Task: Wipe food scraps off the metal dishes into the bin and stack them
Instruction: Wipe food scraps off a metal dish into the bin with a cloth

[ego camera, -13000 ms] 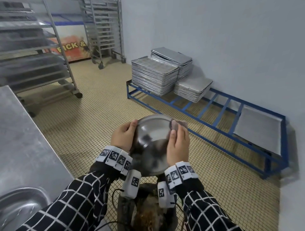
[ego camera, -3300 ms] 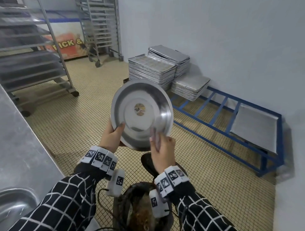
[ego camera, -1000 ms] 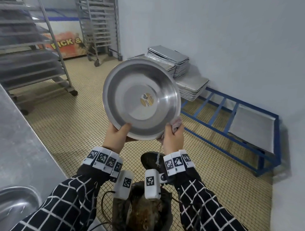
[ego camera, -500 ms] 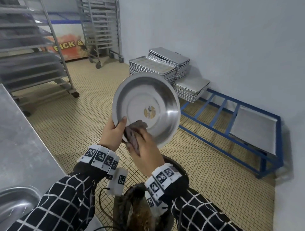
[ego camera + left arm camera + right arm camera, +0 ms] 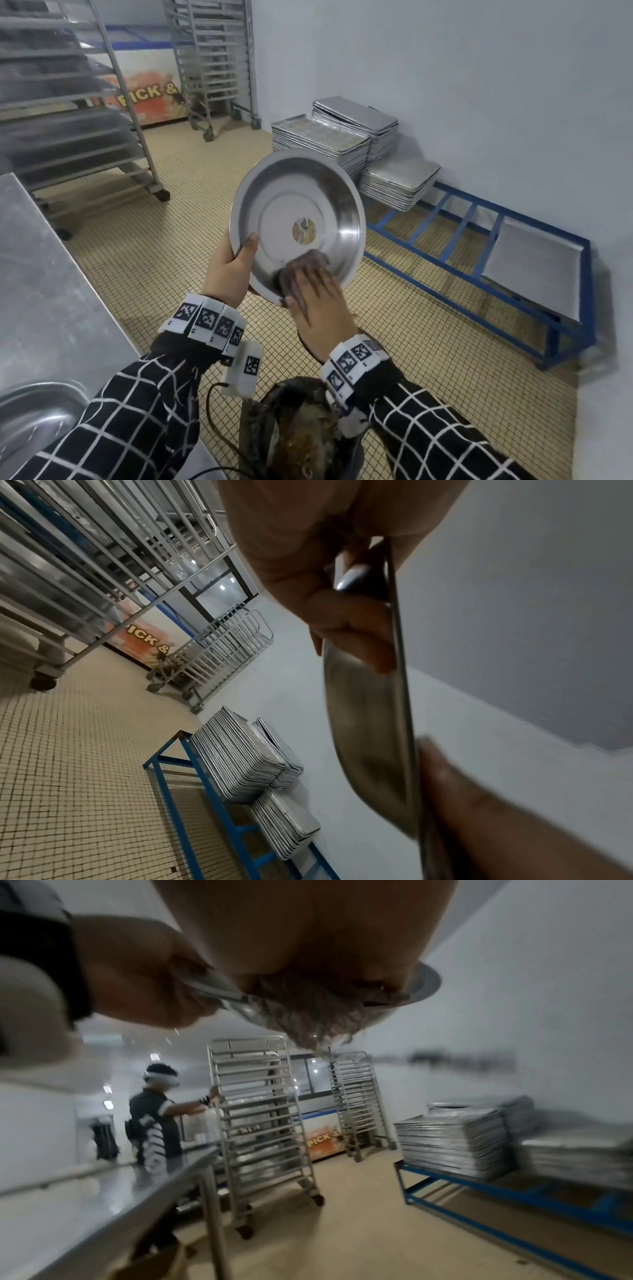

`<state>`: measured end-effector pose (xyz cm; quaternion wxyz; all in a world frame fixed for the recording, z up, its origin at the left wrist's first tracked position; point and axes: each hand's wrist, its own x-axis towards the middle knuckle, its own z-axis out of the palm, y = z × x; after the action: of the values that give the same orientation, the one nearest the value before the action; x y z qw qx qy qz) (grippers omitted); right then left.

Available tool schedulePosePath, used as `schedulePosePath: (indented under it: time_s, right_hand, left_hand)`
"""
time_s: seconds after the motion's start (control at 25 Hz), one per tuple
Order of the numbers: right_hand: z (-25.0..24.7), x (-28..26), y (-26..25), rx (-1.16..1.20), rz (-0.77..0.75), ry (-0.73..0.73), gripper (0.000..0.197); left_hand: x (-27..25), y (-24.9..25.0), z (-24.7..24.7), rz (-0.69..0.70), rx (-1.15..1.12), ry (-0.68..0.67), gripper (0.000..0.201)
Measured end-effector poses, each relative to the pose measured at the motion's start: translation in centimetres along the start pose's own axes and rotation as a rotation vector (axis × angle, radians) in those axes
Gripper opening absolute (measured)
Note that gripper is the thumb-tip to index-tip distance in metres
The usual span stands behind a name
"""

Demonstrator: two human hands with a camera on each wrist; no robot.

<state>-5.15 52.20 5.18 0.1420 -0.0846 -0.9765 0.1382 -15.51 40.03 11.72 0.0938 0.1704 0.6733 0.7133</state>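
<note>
A round metal dish (image 5: 294, 205) with a small sticker (image 5: 305, 231) at its centre is held up, tilted, its hollow facing me. My left hand (image 5: 236, 263) grips its left rim, thumb inside; in the left wrist view the dish (image 5: 369, 737) is edge-on. My right hand (image 5: 315, 294) lies flat on a dark, soiled cloth (image 5: 308, 262) and presses it against the dish's lower inside. In the right wrist view the cloth (image 5: 308, 1015) hangs bunched under the palm against the dish (image 5: 424, 982). A bin (image 5: 301, 435) holding brown scraps stands directly below my wrists.
A steel counter (image 5: 41, 274) with a sink (image 5: 30, 411) runs along my left. Wheeled tray racks (image 5: 85, 120) stand behind it. Stacks of baking trays (image 5: 322, 144) sit on a low blue frame (image 5: 462, 274) along the right wall. Another person (image 5: 154, 1118) stands by a rack.
The dish has come down from where it was a second ago. My right hand has slid the cloth from the dish's lower left edge to its lower middle and flattened on it.
</note>
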Motion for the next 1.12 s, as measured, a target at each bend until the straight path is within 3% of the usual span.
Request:
schedulePosePath:
  time_s: [0.12,0.24,0.32,0.48,0.84,1.04,1.12]
  right_hand:
    - [0.0,-1.1,-3.1,0.231,-0.073,0.155,0.057]
    - [-0.2,-1.3,-1.8,0.109,-0.054,0.212,0.053]
    - [-0.2,-1.4,0.4,-0.031,-0.021,0.187,0.056]
    - [-0.8,-0.8,5.3,-0.070,0.192,0.177,0.059]
    - [-4.8,1.4,6.2,0.660,0.525,0.450,0.060]
    - [-5.0,1.6,7.0,0.710,0.629,0.455,0.034]
    - [-4.6,1.4,6.3,0.791,0.679,0.492,0.028]
  left_hand:
    - [0.3,-0.1,0.2,-0.009,-0.038,0.048,0.017]
    - [0.4,0.1,-0.2,-0.029,-0.081,0.068,0.026]
    - [0.4,0.1,-0.5,-0.028,-0.082,0.061,0.021]
    - [0.0,0.0,-0.8,-0.048,-0.056,0.052,0.016]
    - [-1.7,-1.0,0.0,-0.094,-0.009,0.031,0.014]
    - [-1.5,-1.8,-0.8,-0.045,0.026,0.051,0.012]
    - [-1.7,-1.9,-0.8,0.050,0.113,0.001,0.025]
